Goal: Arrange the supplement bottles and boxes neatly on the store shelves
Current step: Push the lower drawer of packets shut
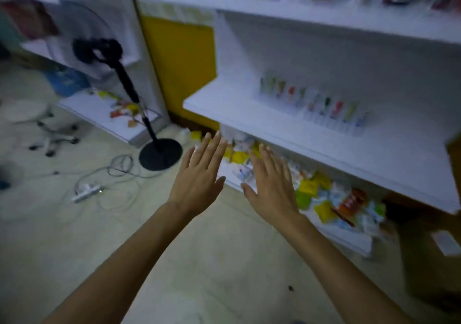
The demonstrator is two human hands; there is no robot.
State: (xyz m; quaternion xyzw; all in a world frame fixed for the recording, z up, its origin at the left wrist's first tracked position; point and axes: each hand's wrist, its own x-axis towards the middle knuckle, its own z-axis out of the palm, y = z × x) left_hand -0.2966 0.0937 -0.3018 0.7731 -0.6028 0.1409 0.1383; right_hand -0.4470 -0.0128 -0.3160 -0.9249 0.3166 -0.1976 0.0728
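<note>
We see both hands empty: the left hand (pixel 197 174) and the right hand (pixel 272 186) keep the fingers (pixel 214 146) straight and spread, holding nothing, just in front of the bottom shelf (pixel 349 244). We think the main danger is here: the packets (pixel 309 186) lie in a loose heap close to the front edge, so a wide sweep could push some onto the floor. The middle shelf (pixel 299 144) carries a tidy row of small boxes (pixel 314 104) toward its back. The top shelf (pixel 299 12) holds products too blurred to name.
</note>
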